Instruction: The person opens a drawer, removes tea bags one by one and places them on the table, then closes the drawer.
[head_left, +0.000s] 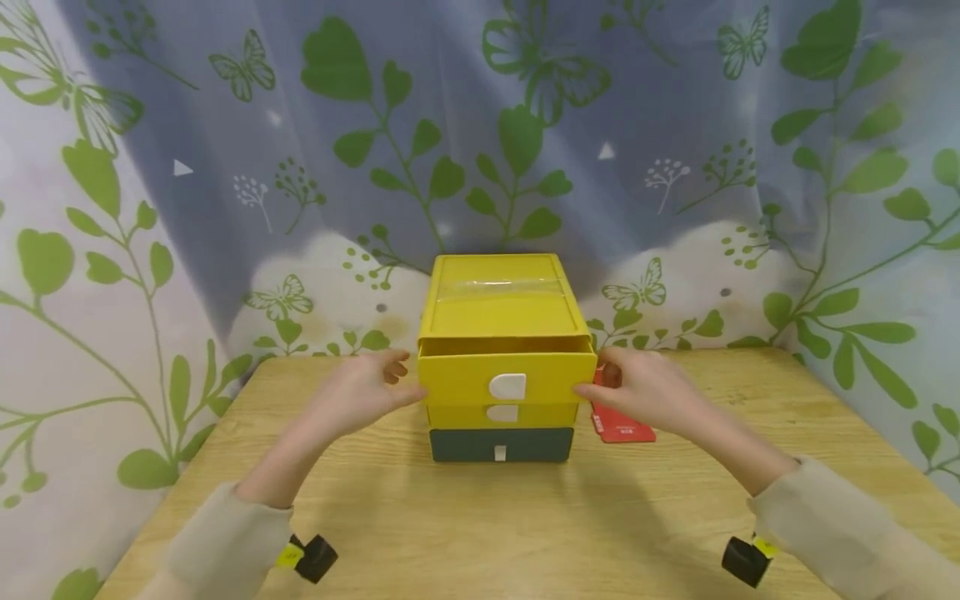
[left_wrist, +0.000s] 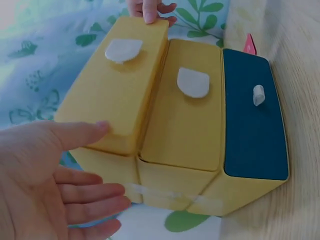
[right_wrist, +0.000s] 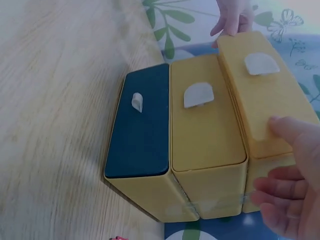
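On the table stands a small drawer cabinet (head_left: 491, 296) with three stacked drawers. Its top yellow drawer (head_left: 465, 379) sticks out a little, and a dark gap shows behind its front. Below it are a yellow middle drawer (left_wrist: 182, 120) and a dark green bottom drawer (head_left: 465, 446), both flush with the cabinet. My left hand (head_left: 367, 387) touches the left end of the top drawer's front with its thumb, the other fingers loosely extended beside the cabinet. At the right end, my right hand (head_left: 637, 387) rests its thumb on the same front, its fingers slightly bent alongside.
A red card or packet (head_left: 624, 427) lies on the wooden table (head_left: 480, 533) just right of the cabinet. Behind hangs a curtain (head_left: 465, 125) printed with leaves and butterflies. Clear tape (head_left: 498, 286) crosses the cabinet's top.
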